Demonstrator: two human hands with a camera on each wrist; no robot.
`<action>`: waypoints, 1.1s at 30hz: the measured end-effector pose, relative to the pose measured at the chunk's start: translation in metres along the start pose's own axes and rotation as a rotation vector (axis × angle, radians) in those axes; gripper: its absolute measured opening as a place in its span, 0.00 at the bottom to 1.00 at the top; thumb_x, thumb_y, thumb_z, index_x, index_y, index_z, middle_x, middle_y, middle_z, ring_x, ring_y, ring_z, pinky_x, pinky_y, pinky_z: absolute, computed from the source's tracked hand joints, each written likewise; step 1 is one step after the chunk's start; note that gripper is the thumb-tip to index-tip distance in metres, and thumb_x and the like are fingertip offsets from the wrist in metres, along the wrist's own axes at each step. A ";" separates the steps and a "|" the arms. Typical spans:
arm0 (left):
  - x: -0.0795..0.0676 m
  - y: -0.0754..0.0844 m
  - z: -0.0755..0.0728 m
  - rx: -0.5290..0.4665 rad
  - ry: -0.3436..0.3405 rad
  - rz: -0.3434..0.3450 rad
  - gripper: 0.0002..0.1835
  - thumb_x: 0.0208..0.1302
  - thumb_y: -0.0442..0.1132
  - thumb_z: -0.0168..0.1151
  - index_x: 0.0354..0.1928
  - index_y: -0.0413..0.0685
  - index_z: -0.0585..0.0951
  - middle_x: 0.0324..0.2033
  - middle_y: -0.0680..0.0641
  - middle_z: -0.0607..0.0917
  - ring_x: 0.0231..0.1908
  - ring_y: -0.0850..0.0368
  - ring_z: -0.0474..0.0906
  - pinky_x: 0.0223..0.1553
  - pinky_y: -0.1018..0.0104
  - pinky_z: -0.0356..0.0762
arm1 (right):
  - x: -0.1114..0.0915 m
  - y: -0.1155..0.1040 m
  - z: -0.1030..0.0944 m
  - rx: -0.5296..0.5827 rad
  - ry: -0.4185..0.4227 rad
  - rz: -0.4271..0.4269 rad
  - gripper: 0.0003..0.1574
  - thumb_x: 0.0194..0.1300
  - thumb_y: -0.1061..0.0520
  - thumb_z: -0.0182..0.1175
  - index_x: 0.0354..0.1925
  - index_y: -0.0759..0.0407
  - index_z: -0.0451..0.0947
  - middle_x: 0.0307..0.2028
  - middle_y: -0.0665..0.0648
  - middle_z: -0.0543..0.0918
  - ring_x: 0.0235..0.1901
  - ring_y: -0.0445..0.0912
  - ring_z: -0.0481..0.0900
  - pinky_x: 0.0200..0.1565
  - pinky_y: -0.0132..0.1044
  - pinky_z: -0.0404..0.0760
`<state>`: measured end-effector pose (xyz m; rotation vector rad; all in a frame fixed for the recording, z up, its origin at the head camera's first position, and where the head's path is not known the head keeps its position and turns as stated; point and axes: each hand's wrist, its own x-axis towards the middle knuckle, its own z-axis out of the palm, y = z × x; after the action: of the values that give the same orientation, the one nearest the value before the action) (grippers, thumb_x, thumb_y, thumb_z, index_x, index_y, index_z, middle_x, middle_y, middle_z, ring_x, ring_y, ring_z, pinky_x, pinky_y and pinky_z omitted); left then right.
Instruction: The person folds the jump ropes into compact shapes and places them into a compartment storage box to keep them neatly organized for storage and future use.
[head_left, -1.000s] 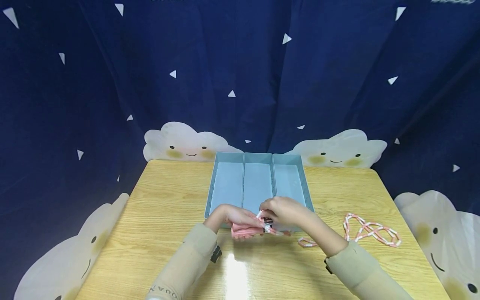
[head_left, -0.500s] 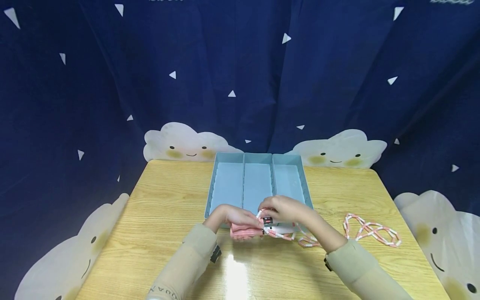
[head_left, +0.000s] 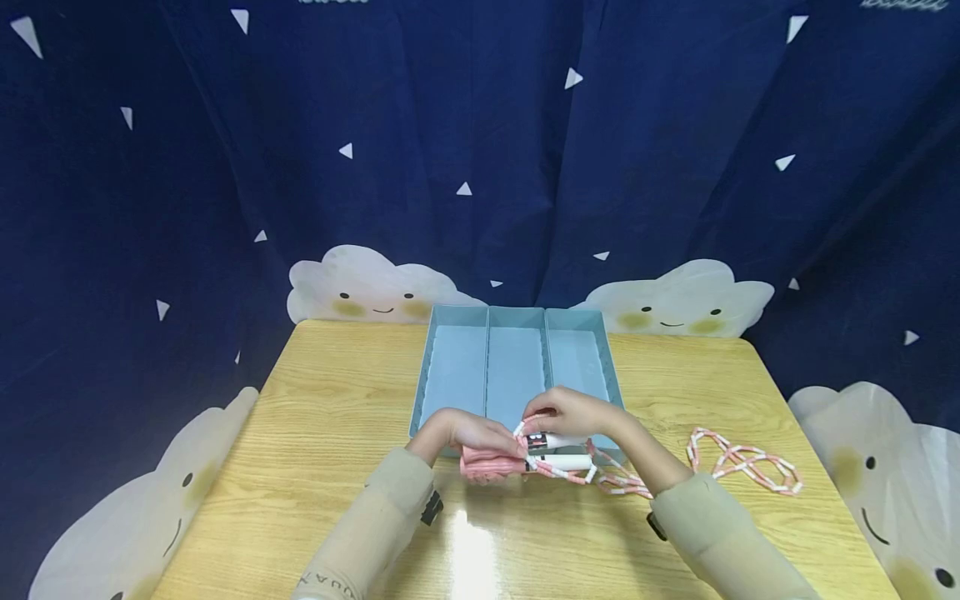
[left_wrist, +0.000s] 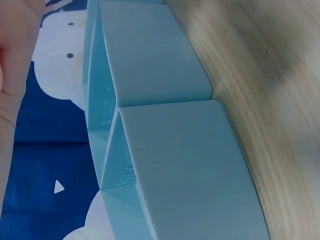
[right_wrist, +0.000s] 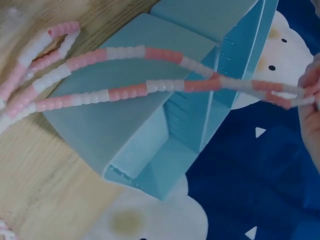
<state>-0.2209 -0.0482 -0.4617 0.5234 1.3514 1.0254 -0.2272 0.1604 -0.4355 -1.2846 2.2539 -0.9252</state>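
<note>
In the head view a jump rope with pink-and-white beads has two pink-and-white handles [head_left: 576, 461] lying side by side in front of the box. My left hand [head_left: 480, 433] grips them by their pink ends, and the white ends point right. Just above the white ends, my right hand [head_left: 576, 411] pinches a loop of the beaded rope [head_left: 581, 477] near the handles. The right wrist view shows doubled beaded strands [right_wrist: 127, 91] running to the hand [right_wrist: 311, 105] at its right edge. Only part of a hand [left_wrist: 15, 65] shows in the left wrist view.
A blue box [head_left: 422, 392] with three long compartments stands on the wooden table [head_left: 352, 375] right behind the hands. More beaded rope [head_left: 742, 461] lies looped on the table at the right. A dark blue curtain [head_left: 420, 125] with clouds hangs behind.
My right hand has shifted slightly up and right, uncovering the white handle ends. The beaded strands beside them have moved. My left hand keeps its hold in the same place.
</note>
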 end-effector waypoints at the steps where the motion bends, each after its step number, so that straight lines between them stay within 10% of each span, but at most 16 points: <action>1: -0.001 0.001 0.000 -0.002 -0.001 0.001 0.15 0.70 0.44 0.41 0.34 0.41 0.73 0.17 0.48 0.74 0.14 0.61 0.70 0.16 0.71 0.71 | 0.000 0.001 -0.001 0.019 -0.005 -0.003 0.10 0.66 0.52 0.54 0.32 0.53 0.80 0.25 0.43 0.79 0.24 0.32 0.71 0.30 0.28 0.76; 15: -0.002 0.001 -0.002 -0.013 -0.040 0.006 0.17 0.71 0.44 0.39 0.41 0.37 0.72 0.17 0.47 0.74 0.14 0.60 0.70 0.17 0.70 0.71 | -0.003 0.017 0.000 0.313 -0.026 0.115 0.10 0.65 0.57 0.54 0.36 0.60 0.81 0.28 0.50 0.82 0.24 0.36 0.72 0.28 0.28 0.75; 33: -0.005 0.001 -0.002 -0.052 -0.082 0.055 0.19 0.69 0.47 0.40 0.44 0.38 0.73 0.18 0.48 0.74 0.15 0.61 0.70 0.16 0.71 0.70 | -0.009 0.034 0.003 0.429 0.004 0.123 0.12 0.64 0.60 0.55 0.34 0.67 0.81 0.23 0.47 0.81 0.18 0.34 0.70 0.20 0.24 0.70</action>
<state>-0.2226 -0.0523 -0.4587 0.5602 1.2409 1.0702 -0.2414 0.1792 -0.4615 -0.9425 1.9640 -1.2764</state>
